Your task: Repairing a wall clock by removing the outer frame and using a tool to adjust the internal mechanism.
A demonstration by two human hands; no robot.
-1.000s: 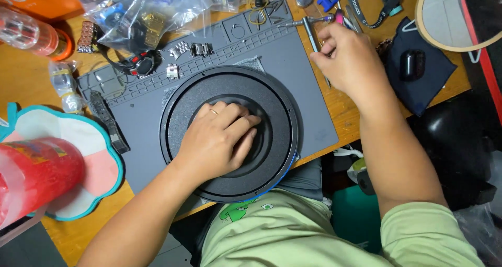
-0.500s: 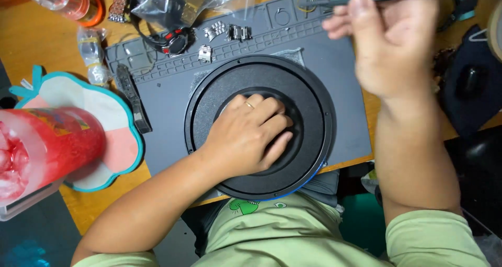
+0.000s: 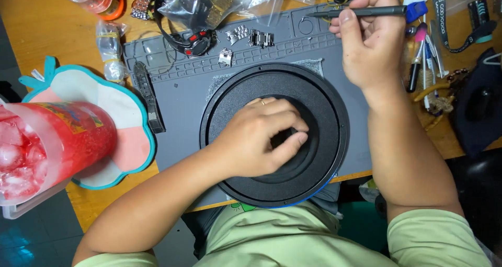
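My left hand rests in the middle of a round black dish on a grey work mat, fingers curled around something small and dark that I cannot make out. My right hand is raised over the mat's far right edge and holds a thin dark pen-like tool level, its tip pointing left. Small metal watch-band links lie on the mat beyond the dish.
A black watch with red accents and a loose black strap lie at the mat's left. A red iced drink stands on a teal-edged coaster. Plastic bags and several tools crowd the back and right.
My right hand has lifted off the mat's far edge with the pen-like tool, now held level. My left hand has stayed on the dish, its fingers curling tighter.
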